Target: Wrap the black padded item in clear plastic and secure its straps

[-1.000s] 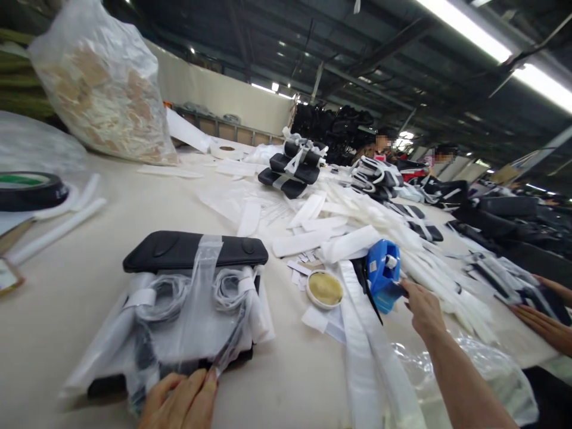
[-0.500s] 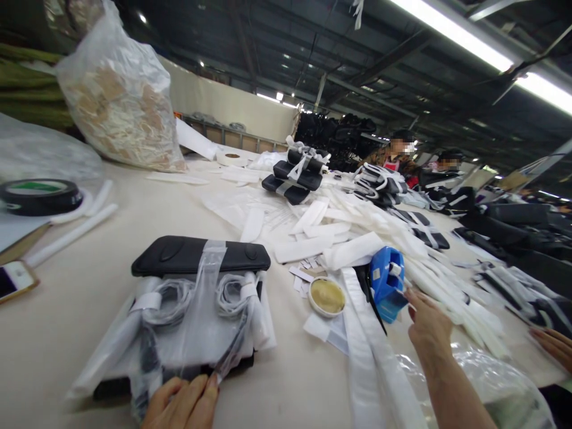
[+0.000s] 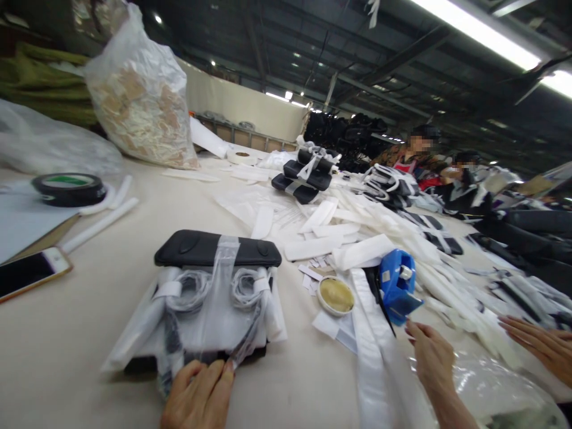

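A black padded piece (image 3: 218, 249) lies across the top of a plastic-wrapped bundle (image 3: 214, 325) on the table, a clear band over its middle. Two coiled pale cords (image 3: 192, 291) sit under the film. My left hand (image 3: 199, 393) is closed on the bundle's near edge, where two dark wrapped straps come together. My right hand (image 3: 431, 357) is pinched just below the blue tape dispenser (image 3: 397, 283), close to its front lip. Whatever is between those fingertips is too small to make out. White foam strips (image 3: 369, 333) run down the table left of this hand.
A round tin of yellowish paste (image 3: 336, 295) stands mid-table. Black tape rolls (image 3: 69, 189) and a phone (image 3: 33, 273) lie at left. Strapped black pieces (image 3: 304, 179) are stacked behind foam strips. Another person's hand (image 3: 543, 345) reaches in at right, above clear plastic film (image 3: 496, 387).
My right hand has drawn down and slightly away from the dispenser's lip. My left hand stays on the bundle. The view has swung left, and the other person's hand shows more.
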Demonstrator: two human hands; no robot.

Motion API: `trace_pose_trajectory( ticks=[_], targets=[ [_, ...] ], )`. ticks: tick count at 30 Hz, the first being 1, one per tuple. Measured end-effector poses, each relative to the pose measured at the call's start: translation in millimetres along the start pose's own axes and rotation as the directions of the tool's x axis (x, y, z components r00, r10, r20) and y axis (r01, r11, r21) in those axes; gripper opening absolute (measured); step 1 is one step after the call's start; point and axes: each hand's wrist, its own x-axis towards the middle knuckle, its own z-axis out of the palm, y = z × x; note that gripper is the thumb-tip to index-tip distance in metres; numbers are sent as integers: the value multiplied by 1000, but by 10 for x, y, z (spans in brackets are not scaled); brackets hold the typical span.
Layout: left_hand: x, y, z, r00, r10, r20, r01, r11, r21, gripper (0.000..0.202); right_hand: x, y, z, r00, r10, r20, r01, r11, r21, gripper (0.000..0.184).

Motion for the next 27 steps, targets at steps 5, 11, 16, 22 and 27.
trace_pose_trajectory(
  ticks=[5, 11, 16, 22, 27],
  targets=[
    [219, 128, -44, 980, -195, -23, 193, 977, -87, 23, -774, -302, 82, 937, -73, 340, 96, 994, -49, 48],
    [263, 166, -45, 974, -228, -18, 225, 970, -86, 24, -2034, -522, 668, 327, -258, 909, 22, 964, 266, 37],
    [245, 197, -50, 959, -282, -20, 276, 948, -156, 20, -2318, -416, 1005, 292, -201, 935, -84, 968, 235, 40],
    [194, 216, -19, 933, -355, -55, 337, 917, -216, 18, -2282, -491, 1036, 292, -113, 950, -147, 976, 162, 46],
    [205, 212, -22, 942, -334, -37, 319, 923, -216, 22, -2260, -610, 1059, 280, -60, 958, -156, 982, 107, 47]
  ],
)
